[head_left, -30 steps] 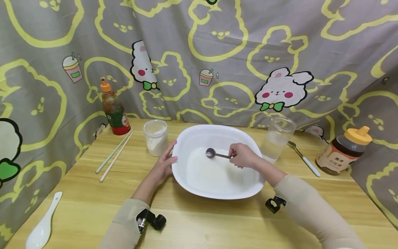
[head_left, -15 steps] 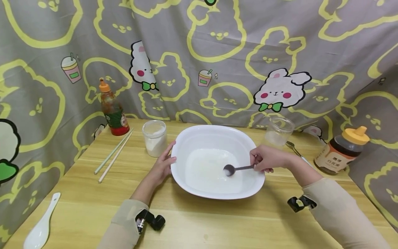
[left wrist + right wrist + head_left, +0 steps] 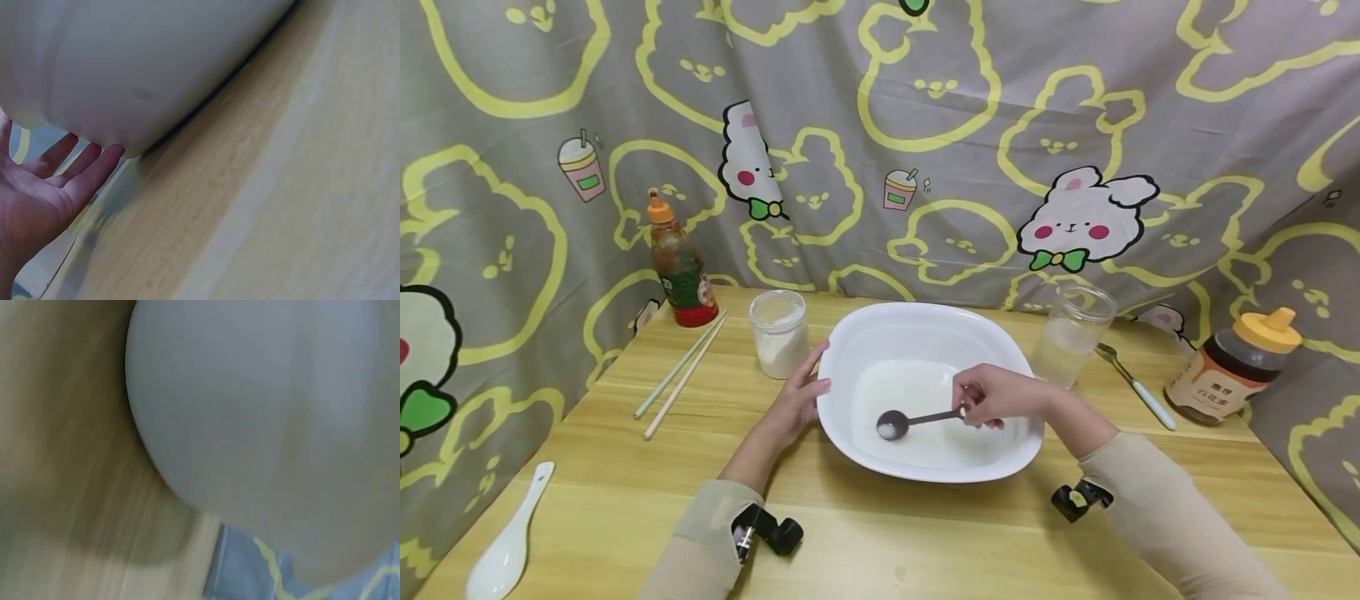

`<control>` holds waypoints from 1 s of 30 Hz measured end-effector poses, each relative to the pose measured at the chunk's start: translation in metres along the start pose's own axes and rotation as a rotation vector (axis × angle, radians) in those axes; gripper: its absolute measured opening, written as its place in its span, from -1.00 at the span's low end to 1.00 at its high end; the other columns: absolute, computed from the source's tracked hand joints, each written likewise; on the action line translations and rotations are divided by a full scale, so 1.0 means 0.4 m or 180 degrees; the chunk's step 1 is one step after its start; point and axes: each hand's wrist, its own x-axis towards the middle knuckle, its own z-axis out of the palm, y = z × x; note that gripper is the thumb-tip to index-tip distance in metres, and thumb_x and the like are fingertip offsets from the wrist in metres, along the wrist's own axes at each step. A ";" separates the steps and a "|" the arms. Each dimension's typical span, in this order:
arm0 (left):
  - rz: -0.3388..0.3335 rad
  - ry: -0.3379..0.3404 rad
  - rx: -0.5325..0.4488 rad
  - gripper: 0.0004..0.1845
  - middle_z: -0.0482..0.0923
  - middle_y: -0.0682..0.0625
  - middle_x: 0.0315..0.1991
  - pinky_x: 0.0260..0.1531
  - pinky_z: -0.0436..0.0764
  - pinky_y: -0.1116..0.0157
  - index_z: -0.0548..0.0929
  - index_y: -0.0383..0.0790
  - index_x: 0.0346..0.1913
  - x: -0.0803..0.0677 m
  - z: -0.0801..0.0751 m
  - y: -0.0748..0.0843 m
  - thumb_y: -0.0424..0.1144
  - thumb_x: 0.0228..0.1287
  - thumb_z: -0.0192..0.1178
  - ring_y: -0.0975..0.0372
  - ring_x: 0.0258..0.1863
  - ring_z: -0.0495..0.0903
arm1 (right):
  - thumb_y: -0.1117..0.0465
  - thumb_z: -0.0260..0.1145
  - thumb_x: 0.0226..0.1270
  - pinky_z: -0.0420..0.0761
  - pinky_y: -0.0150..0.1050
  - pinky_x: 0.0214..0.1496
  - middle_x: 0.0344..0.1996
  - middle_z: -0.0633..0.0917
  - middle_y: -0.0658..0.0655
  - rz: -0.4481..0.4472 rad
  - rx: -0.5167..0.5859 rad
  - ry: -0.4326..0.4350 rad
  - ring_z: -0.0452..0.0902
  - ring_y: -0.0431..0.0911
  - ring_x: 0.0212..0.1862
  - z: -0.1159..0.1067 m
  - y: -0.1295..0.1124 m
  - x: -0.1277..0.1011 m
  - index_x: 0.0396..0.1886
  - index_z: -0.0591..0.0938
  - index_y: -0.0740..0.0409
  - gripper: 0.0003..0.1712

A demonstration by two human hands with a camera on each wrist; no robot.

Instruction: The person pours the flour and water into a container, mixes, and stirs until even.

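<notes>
A white oval basin stands mid-table with cloudy white contents spread on its floor. My left hand steadies its left end, the thumb at the rim; in the left wrist view its extended fingers touch the basin's outer wall. My right hand reaches over the right rim and pinches the handle end of a small dark measuring spoon. The spoon's bowl is low inside the basin, left of the hand, with something whitish in it. Only the basin's outside shows in the right wrist view; the right hand is out of that frame.
A jar of white powder stands left of the basin, near a sauce bottle and chopsticks. At right are a clear water container, a blue-handled utensil and a yellow-capped bottle. A white spoon lies front left.
My right hand carries the measuring spoon rightward within the basin, then back left to a spot nearer the front. The left hand keeps its place at the rim.
</notes>
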 end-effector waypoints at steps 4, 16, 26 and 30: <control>-0.0005 -0.0002 0.0001 -0.27 0.08 -0.32 0.18 -0.29 0.51 0.11 -0.01 0.06 0.33 0.000 -0.001 -0.003 -0.30 0.07 0.00 -0.13 -0.02 0.31 | 0.46 0.17 0.00 0.38 -0.35 -0.74 -0.73 0.50 0.11 0.0096 -0.0031 0.0371 0.30 -0.16 -0.75 0.011 -0.006 0.043 -0.42 0.48 0.29 -0.90; -0.0022 0.0023 -0.0012 -0.27 0.08 -0.30 0.19 -0.18 0.41 -0.03 -0.01 0.07 0.33 0.001 -0.001 0.002 -0.31 0.08 0.00 -0.21 0.02 0.23 | 0.44 0.19 -0.04 0.43 -0.24 -0.74 -0.76 0.49 0.06 0.0351 -0.0350 0.1148 0.33 -0.16 -0.76 -0.036 0.043 0.023 -0.45 0.47 0.31 -0.90; -0.0053 0.0059 -0.0030 -0.26 0.07 -0.28 0.20 -0.24 0.48 0.07 -0.01 0.07 0.33 -0.001 -0.003 0.003 -0.31 0.07 0.01 -0.14 0.00 0.29 | 0.42 0.20 0.00 0.40 -0.32 -0.75 -0.75 0.48 0.09 0.0395 -0.0414 0.0668 0.31 -0.16 -0.74 -0.081 0.031 -0.101 -0.43 0.51 0.33 -0.91; -0.0056 0.0044 -0.0019 -0.28 0.08 -0.28 0.20 -0.23 0.47 0.06 -0.01 0.08 0.32 -0.001 -0.001 0.004 -0.31 0.08 0.00 -0.16 0.02 0.26 | 0.42 0.21 -0.01 0.37 -0.33 -0.77 -0.75 0.48 0.10 0.0304 -0.0286 0.0388 0.32 -0.18 -0.74 -0.081 0.019 -0.130 -0.44 0.52 0.35 -0.91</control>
